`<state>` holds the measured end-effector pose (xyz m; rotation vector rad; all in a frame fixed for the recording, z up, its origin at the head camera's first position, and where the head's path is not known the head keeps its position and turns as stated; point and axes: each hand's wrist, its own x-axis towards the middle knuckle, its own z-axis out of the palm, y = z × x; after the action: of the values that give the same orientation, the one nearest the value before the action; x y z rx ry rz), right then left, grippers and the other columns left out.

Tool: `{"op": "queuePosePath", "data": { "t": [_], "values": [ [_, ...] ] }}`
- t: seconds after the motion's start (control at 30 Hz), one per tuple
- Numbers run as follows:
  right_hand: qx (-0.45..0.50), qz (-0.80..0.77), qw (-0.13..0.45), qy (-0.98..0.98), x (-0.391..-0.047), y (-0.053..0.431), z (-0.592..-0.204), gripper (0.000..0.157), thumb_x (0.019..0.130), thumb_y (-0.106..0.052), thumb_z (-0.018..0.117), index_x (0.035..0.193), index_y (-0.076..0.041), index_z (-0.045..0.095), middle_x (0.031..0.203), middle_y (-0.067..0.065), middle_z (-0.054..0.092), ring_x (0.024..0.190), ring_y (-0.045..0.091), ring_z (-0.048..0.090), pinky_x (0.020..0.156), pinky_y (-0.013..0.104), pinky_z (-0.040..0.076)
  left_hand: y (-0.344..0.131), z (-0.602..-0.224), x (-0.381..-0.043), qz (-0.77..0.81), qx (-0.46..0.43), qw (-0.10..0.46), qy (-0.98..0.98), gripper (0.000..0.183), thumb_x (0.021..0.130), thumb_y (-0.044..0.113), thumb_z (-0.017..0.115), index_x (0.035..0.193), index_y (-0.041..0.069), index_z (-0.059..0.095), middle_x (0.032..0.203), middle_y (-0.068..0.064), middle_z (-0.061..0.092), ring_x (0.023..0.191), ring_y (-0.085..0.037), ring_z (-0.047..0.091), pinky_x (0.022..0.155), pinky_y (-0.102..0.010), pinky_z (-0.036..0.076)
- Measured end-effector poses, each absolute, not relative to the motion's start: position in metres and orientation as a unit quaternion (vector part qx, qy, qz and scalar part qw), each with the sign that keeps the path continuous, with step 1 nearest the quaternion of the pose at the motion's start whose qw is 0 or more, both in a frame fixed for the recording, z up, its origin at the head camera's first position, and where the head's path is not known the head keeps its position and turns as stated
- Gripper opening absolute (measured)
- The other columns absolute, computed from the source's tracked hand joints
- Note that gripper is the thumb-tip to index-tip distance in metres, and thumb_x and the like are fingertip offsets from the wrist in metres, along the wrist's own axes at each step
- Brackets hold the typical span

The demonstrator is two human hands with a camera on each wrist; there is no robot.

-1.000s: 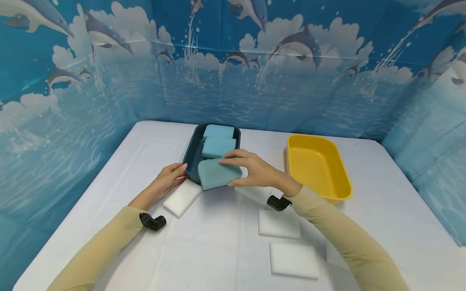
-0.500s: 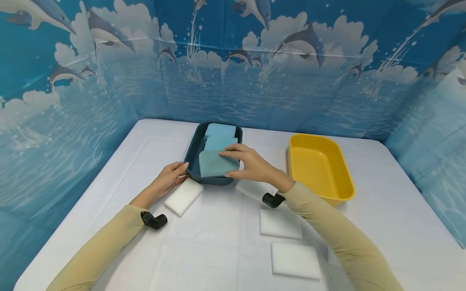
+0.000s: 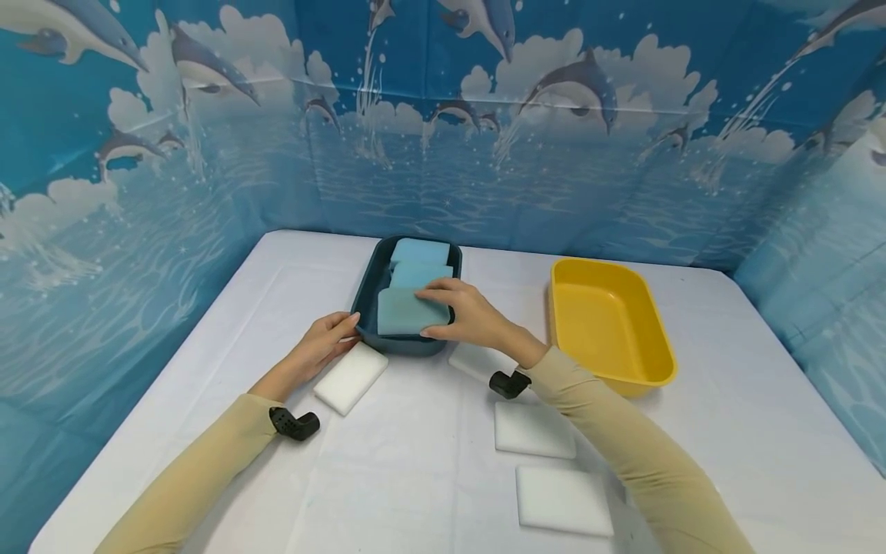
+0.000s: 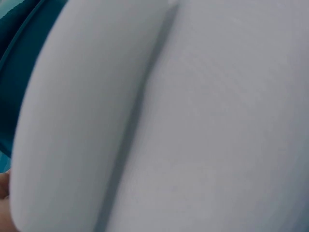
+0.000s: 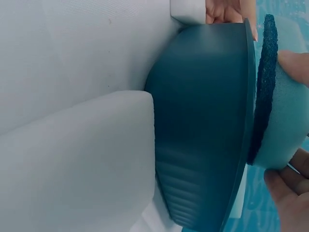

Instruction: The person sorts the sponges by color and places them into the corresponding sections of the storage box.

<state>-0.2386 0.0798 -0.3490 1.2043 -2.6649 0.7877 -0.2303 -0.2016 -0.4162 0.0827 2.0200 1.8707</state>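
Observation:
At the back of the table stands a dark teal plastic basin (image 3: 413, 348). My left hand (image 3: 317, 348) grips its front left corner, thumb at the rim and fingers outside. With fingers and thumb my right hand (image 3: 471, 315) pinches a light blue sponge (image 3: 401, 314) over the basin's near end. A dark scouring layer (image 5: 265, 87) shows on this sponge's underside in the right wrist view, just over the rim. Two more blue sponges lie behind it in the basin, the farther one (image 3: 422, 251) at the far end.
A white foam block (image 3: 351, 378) lies by my left hand. Several others are on the right, including a block (image 3: 534, 429) beneath my right forearm and a nearer one (image 3: 562, 500). A yellow basin (image 3: 609, 323) stands at right. A dolphin-print curtain (image 3: 443, 154) hangs behind.
My right hand has carried the sponge back and slightly left, from over the basin's front rim to inside its outline. The left hand keeps its grip on the basin corner.

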Motion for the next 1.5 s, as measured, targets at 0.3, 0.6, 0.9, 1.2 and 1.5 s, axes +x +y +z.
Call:
{"op": "queuePosePath", "data": {
  "t": [0.3, 0.6, 0.9, 1.2, 1.5],
  "values": [
    [0.391, 0.248, 0.058, -0.885, -0.241, 0.078, -0.353, 0.056, 0.080, -0.029, 0.074, 0.128, -0.008, 0.058, 0.128, 0.015, 0.056, 0.116, 0.028, 0.055, 0.092, 0.039, 0.052, -0.200, -0.416, -0.230, 0.673, 0.026, 0.189, 0.714, 0.070, 0.098, 0.037, 0.045, 0.147, -0.005, 0.018, 0.150, -0.024, 0.027, 0.140, -0.034, 0.032, 0.114, -0.040, 0.032],
    [0.371, 0.232, 0.076, -0.896, -0.244, 0.078, -0.360, 0.058, 0.078, -0.029, 0.076, 0.128, -0.006, 0.058, 0.125, 0.016, 0.055, 0.112, 0.029, 0.055, 0.089, 0.039, 0.053, -0.198, -0.414, -0.229, 0.669, 0.038, 0.189, 0.718, 0.067, 0.099, 0.036, 0.044, 0.146, -0.005, 0.020, 0.148, -0.023, 0.029, 0.139, -0.034, 0.032, 0.114, -0.041, 0.031],
    [0.372, 0.241, 0.076, -0.893, -0.247, 0.076, -0.362, 0.067, 0.074, -0.031, 0.080, 0.130, -0.006, 0.055, 0.124, 0.016, 0.054, 0.111, 0.028, 0.053, 0.089, 0.039, 0.052, -0.195, -0.413, -0.229, 0.669, 0.039, 0.190, 0.718, 0.070, 0.099, 0.038, 0.044, 0.147, -0.005, 0.017, 0.149, -0.024, 0.027, 0.139, -0.034, 0.032, 0.114, -0.040, 0.031],
    [0.376, 0.259, 0.050, -0.888, -0.246, 0.081, -0.359, 0.067, 0.078, -0.034, 0.076, 0.133, -0.005, 0.052, 0.129, 0.015, 0.051, 0.117, 0.029, 0.052, 0.095, 0.043, 0.050, -0.196, -0.412, -0.227, 0.667, 0.038, 0.190, 0.719, 0.072, 0.099, 0.038, 0.044, 0.148, -0.005, 0.014, 0.150, -0.024, 0.026, 0.140, -0.035, 0.031, 0.115, -0.041, 0.030],
    [0.391, 0.261, 0.061, -0.881, -0.245, 0.084, -0.358, 0.062, 0.081, -0.033, 0.073, 0.132, -0.004, 0.052, 0.128, 0.013, 0.052, 0.117, 0.027, 0.052, 0.097, 0.041, 0.049, -0.201, -0.414, -0.227, 0.670, 0.033, 0.202, 0.714, 0.074, 0.099, 0.038, 0.043, 0.148, -0.006, 0.009, 0.151, -0.025, 0.022, 0.140, -0.035, 0.029, 0.116, -0.041, 0.029]
  ]
}}
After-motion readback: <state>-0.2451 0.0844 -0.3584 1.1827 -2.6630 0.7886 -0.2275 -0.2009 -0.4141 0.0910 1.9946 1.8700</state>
